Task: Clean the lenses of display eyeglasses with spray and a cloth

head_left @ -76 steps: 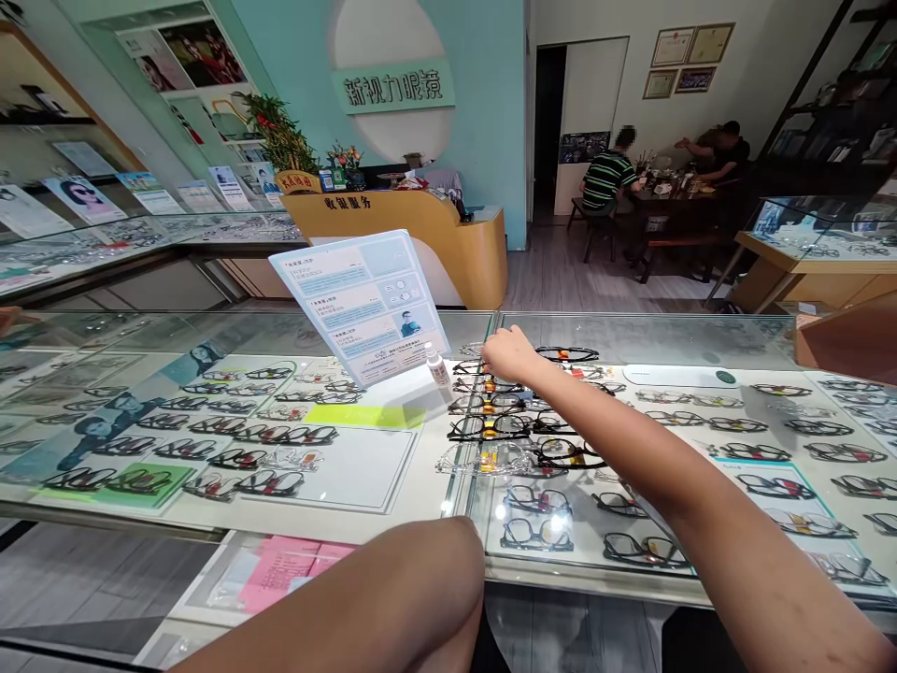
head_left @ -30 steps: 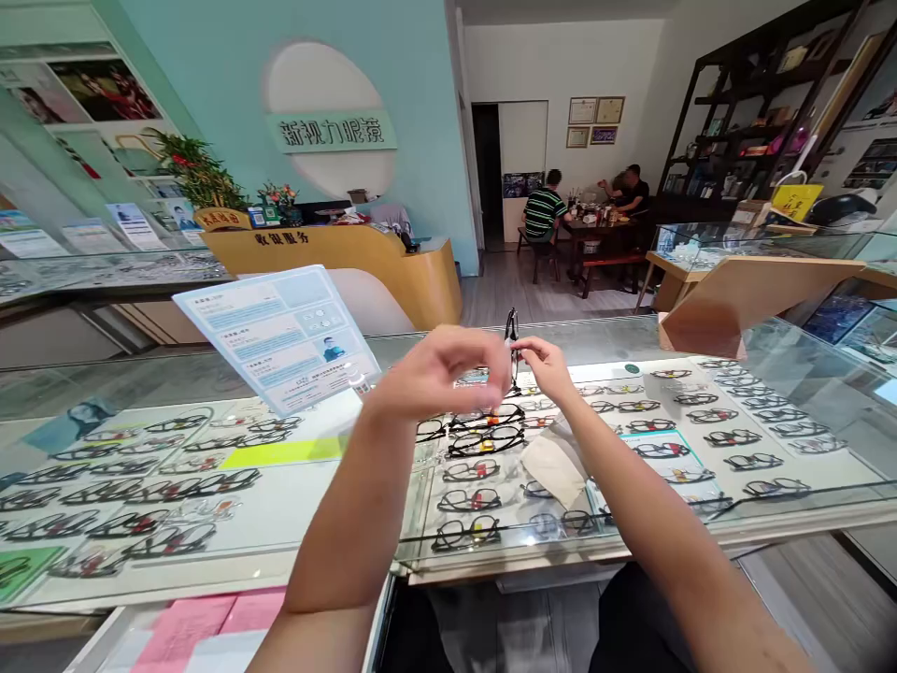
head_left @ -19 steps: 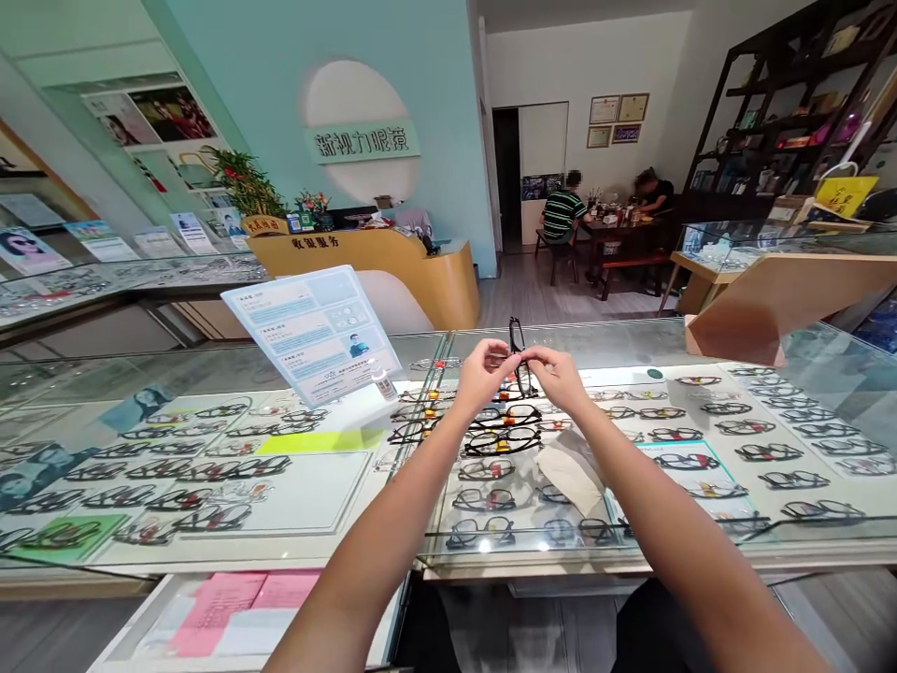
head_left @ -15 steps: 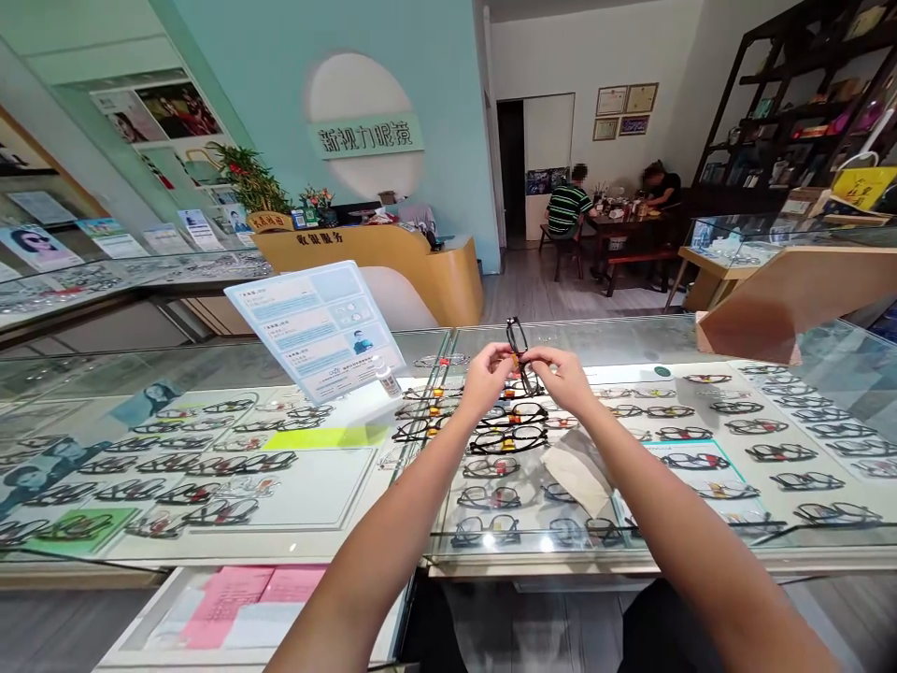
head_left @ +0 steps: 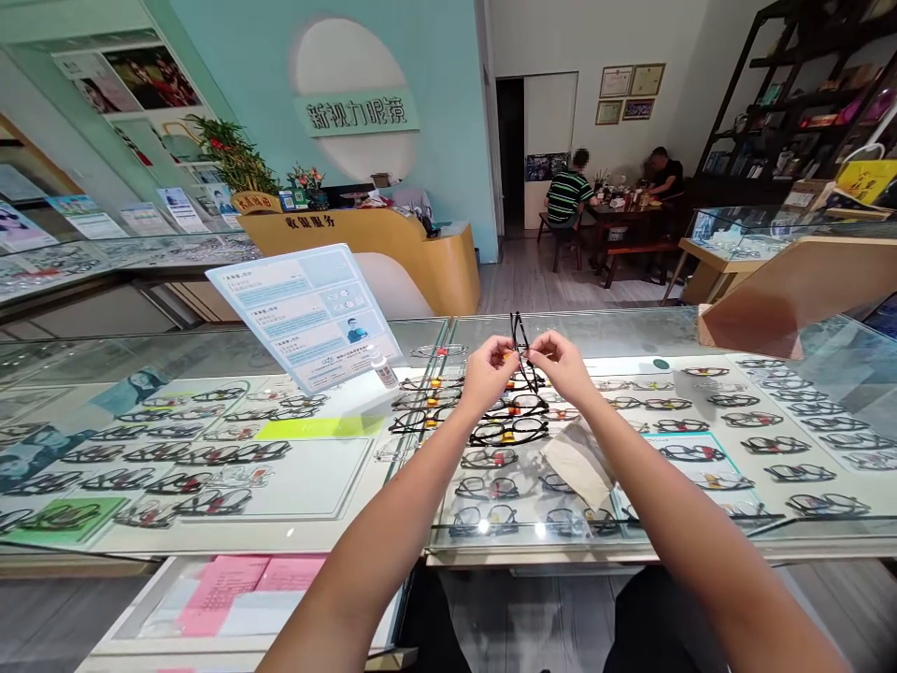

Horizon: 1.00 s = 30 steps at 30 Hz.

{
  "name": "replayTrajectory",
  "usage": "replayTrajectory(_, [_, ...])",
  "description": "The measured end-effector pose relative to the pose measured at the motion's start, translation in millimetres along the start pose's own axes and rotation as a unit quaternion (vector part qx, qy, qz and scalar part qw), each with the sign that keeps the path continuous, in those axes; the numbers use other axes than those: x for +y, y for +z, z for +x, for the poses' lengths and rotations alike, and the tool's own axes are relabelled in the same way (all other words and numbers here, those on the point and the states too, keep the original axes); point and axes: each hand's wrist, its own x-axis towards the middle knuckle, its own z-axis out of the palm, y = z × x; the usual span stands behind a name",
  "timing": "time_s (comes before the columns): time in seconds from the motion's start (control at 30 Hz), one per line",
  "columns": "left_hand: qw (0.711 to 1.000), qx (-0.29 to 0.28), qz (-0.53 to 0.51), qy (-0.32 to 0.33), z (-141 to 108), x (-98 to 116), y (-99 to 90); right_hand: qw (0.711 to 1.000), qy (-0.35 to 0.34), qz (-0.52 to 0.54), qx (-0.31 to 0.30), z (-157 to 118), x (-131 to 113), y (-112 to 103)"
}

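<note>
A long glass display counter (head_left: 210,341) runs across the whole view, two glass tops meeting at a seam near the middle. Under the glass lie rows upon rows of spectacle frames (head_left: 210,453), far too many to count, most of them dark-rimmed. On the counter top itself sit four dark frames (head_left: 508,432) stacked in a short column right below the hands, some with orange tags.

Behind the counter, one curved yellow reception desk (head_left: 392,248) against the teal wall. Further back, two people sit at one dark table (head_left: 631,220); three framed certificates (head_left: 631,89) hang on the white wall above them.

One tilted leaflet stand (head_left: 305,313) rises from the counter to the left of the hands, and one small white bottle (head_left: 385,372) stands at its foot. One pale cloth (head_left: 578,458) lies on the glass under the right forearm.

Now the hands, two of them, both up above the counter and nearly touching. The left hand (head_left: 487,374) pinches one side of a black pair of glasses (head_left: 519,341), the right hand (head_left: 561,366) pinches the other side. That single pair stands upright in the air between the fingertips, above the column of four, clear of the glass.
</note>
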Motion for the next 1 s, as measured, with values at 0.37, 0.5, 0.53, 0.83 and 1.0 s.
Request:
replayTrajectory(0.37, [0.994, -0.015, 0.066, 0.083, 3, 1, -7.4, 0.986, 0.098, 0.107, -0.079, 3, -3, -3])
replayTrajectory(0.5, [0.968, 0.035, 0.199, 0.150, 4, 7, -14.7, 0.984, 0.099, 0.114, -0.092, 3, -7, -5])
replayTrajectory(0.53, [0.953, 0.058, 0.245, 0.168, 4, 8, -17.3, 0.984, 0.099, 0.109, -0.101, 3, -8, -6])
replayTrajectory(0.83, [0.849, 0.192, 0.448, 0.205, 7, 27, -43.2, 0.963, 0.107, 0.058, -0.242, -2, -25, -23])
replayTrajectory(1.0, [0.850, 0.203, 0.432, 0.224, 2, 41, -38.4, 0.943, 0.141, 0.176, -0.243, -5, -31, -31])
